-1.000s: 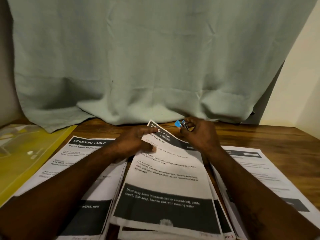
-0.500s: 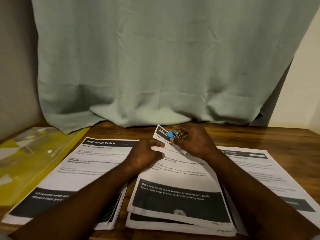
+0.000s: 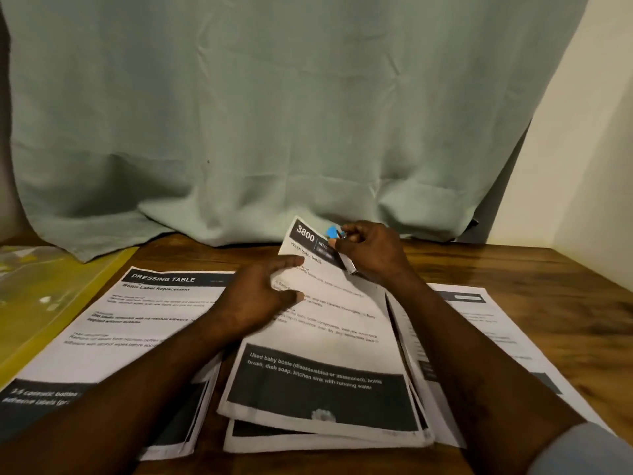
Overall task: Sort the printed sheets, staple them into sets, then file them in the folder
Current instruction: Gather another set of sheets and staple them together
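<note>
Centrally, left hand [image 3: 260, 296] grasping the left edge of the top sheet [image 3: 325, 323] — headed "3800", "Wash baby bottle" — right hand [image 3: 371, 257] clenched round a blue stapler [image 3: 331, 231] at its far corner. Leftward, pile [image 3: 144, 317] titled "DRESSING TABLE", beside yellow folder [image 3: 44, 303].

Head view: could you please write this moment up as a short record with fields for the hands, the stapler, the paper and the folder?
left hand: holds the middle set by its upper left edge, top end raised
right hand: grips a small blue stapler at the set's top edge, beside the 3800 header
other paper: DRESSING TABLE stack on the left, right stack opposite, both flat on the table
folder: yellow folder lies at the far left
stage: stapling the middle set
</note>
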